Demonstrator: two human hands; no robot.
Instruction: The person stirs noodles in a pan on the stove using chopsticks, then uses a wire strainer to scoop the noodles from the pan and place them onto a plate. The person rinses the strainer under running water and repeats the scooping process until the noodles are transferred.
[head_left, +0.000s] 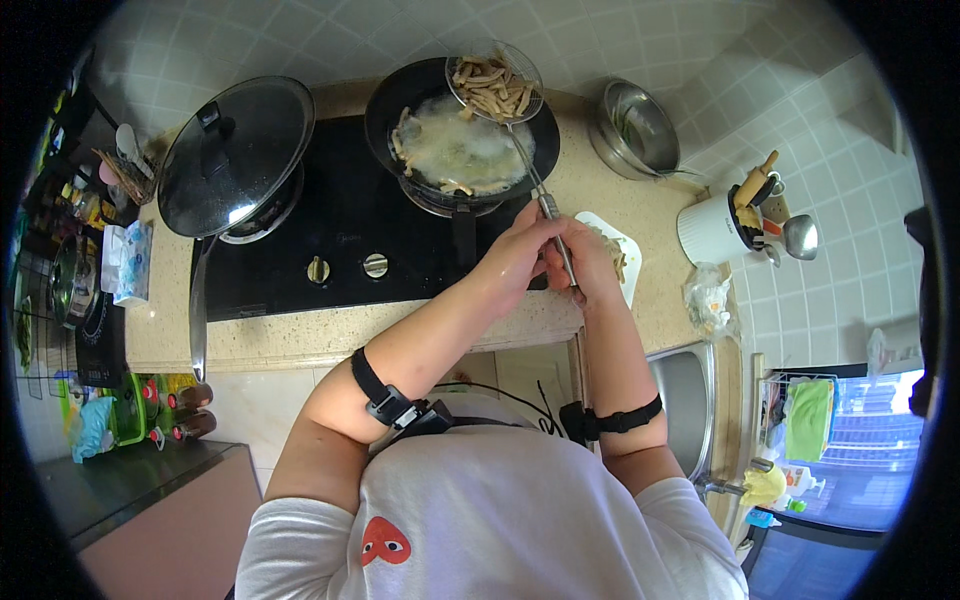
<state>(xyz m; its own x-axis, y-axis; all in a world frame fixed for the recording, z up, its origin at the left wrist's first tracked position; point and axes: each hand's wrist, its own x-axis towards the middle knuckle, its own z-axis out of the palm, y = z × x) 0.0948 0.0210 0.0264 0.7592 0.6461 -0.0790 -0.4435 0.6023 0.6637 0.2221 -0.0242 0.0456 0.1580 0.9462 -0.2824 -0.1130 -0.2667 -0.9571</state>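
Observation:
Both my hands are on the steel handle of a wire-mesh skimmer (532, 174). My left hand (517, 251) is closed around the upper part of the grip, and my right hand (591, 259) holds it lower down. Pale brown fried strips (493, 88) fill the skimmer's basket, which is raised over the far right rim of a black wok (381, 120). Bubbling, foamy oil (469, 146) covers the wok's bottom, with a few strips (403, 154) at its left edge. Partly hidden by my right hand, a white tray (634, 259) carries more pale strips.
On the left burner stands a pan with a dark glass lid (247, 150); its long handle (199, 315) overhangs the counter edge. To the right are a steel bowl (645, 127), a white utensil holder (701, 234), a plastic bag (707, 304) and a sink (686, 390). A tissue pack (131, 262) stands left.

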